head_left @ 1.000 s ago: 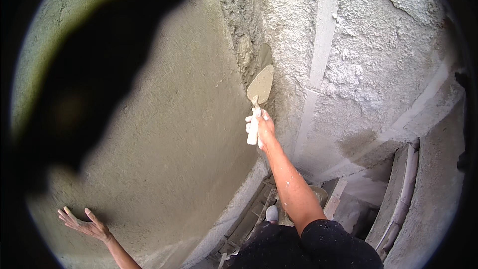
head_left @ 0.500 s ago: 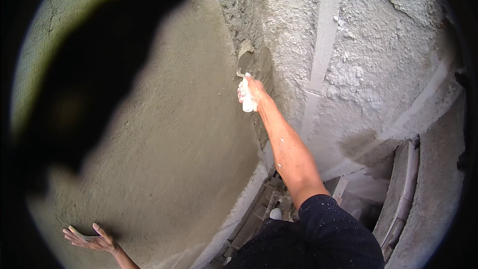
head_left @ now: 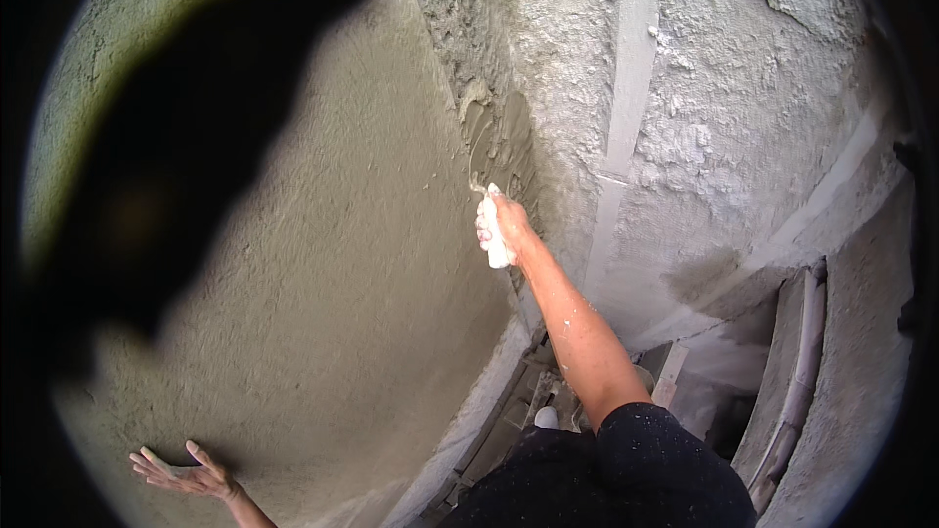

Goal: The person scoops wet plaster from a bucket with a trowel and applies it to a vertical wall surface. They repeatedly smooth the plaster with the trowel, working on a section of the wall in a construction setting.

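Observation:
My right hand (head_left: 509, 223) is closed round the pale handle of a trowel (head_left: 498, 252). The trowel's blade lies against a strip of wet grey mortar (head_left: 513, 142) in the corner between two wall faces, and blends with it in colour. A lump of mortar (head_left: 475, 93) sits just above the blade. At the lower left, my left hand (head_left: 191, 474) has its fingers and thumb spread, close to the smooth plastered wall (head_left: 323, 332); whether the palm touches it I cannot tell. Mortar specks dot my right forearm.
To the right stands a rough, pale wall (head_left: 743, 147) with a smooth vertical band (head_left: 628, 88). A ledge (head_left: 479, 401) runs below the plastered wall. A pipe (head_left: 797, 381) curves at the lower right. A blurred dark shape (head_left: 186, 137) blocks the upper left.
My right hand and the trowel have moved down along the corner. Ridged, fresh-looking mortar now shows above the hand. My left hand stays nearly where it was, fingers spread.

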{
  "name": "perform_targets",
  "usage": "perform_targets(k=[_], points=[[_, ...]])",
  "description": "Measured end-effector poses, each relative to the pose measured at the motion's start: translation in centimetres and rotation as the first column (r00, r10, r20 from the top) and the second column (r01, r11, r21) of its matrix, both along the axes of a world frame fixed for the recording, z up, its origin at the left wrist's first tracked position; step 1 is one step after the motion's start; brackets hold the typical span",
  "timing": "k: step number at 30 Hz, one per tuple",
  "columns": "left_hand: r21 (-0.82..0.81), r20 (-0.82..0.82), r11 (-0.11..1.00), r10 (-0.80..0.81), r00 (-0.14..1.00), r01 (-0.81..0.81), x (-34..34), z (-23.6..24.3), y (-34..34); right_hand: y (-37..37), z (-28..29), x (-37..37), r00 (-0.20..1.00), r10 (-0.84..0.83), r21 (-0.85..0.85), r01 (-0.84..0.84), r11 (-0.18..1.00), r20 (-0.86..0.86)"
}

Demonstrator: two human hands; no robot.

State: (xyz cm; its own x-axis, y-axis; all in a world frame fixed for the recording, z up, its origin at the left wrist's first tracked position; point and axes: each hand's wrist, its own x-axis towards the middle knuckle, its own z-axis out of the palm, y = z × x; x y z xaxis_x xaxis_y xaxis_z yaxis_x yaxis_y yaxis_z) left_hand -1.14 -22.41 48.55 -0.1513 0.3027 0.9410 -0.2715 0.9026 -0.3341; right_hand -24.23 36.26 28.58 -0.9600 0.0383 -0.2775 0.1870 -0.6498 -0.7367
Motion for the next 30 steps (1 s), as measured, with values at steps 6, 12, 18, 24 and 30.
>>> perform_targets(k=[6, 12, 18, 24, 30], points=[[0.024, -0.009, 1.0, -0.001, 1.0, 0.001, 0.1, -0.2, -0.3, 3.9, 6.4, -8.1, 0.998, -0.048, -0.057, 0.047, 0.997, -0.03], [-0.001, 0.014, 0.999, -0.037, 0.999, 0.037, 0.0, -0.3, -0.3, 0.0, 8.3, -5.6, 0.997, -0.055, 0.205, 0.064, 0.977, -0.052], [0.008, 0.008, 0.999, -0.048, 0.999, 0.048, 0.1, 0.0, 0.4, -1.5, 3.3, 1.8, 0.985, 0.145, 0.296, -0.112, 0.949, -0.093], [0.372, 0.312, 0.888, -0.393, 0.865, 0.27, 0.6, -12.7, 11.6, -1.9, -17.7, 20.3, 0.93, 0.092, 0.512, -0.277, 0.813, 0.356], [0.657, 0.627, 0.668, -0.741, -0.239, -0.35, 9.8, -41.1, 28.5, -0.2, -40.0, 42.8, 0.681, -0.307, 0.734, -0.518, 0.441, 0.665]])
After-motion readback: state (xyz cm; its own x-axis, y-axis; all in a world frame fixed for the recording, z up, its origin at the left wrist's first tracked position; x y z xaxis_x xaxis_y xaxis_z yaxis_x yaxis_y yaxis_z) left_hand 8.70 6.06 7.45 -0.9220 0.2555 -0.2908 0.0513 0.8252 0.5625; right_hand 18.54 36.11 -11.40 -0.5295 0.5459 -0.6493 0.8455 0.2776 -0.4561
